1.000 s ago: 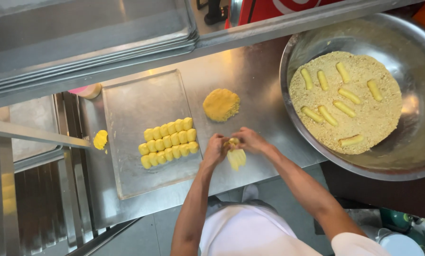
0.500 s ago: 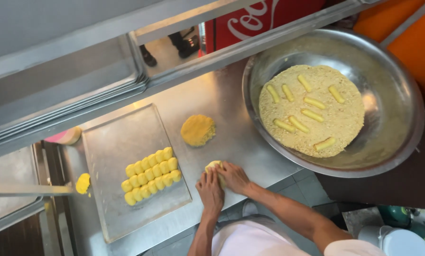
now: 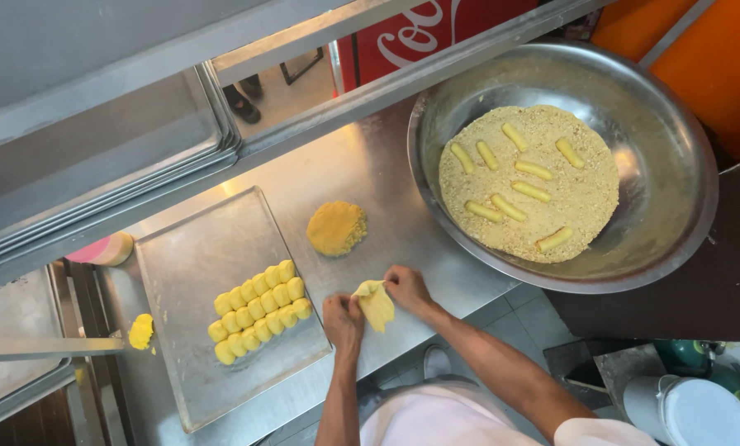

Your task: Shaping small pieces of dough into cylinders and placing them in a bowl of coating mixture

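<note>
My left hand [image 3: 342,319] and my right hand [image 3: 408,288] both pinch a thin pale-yellow sheet of dough [image 3: 376,304] flat on the steel counter [image 3: 386,198]. Just beyond the hands lies a round mound of yellow filling [image 3: 336,228]. To the left a steel tray [image 3: 196,363] carries two tight rows of small yellow rolled pieces [image 3: 259,310]. At the upper right a large round steel bowl [image 3: 675,190] holds a bed of crumbs [image 3: 585,198] with several finger-shaped rolls [image 3: 509,207] lying on it.
A small yellow lump [image 3: 141,331] lies on the counter left of the tray, near a pink and cream object [image 3: 104,249]. Stacked steel trays [image 3: 97,157] sit on a shelf at the upper left. A white-lidded container [image 3: 688,409] stands on the floor at the lower right.
The hands were closed over a piece at the counter's near edge; now they have spread a thin dough sheet between them. The camera view shifted left and downward.
</note>
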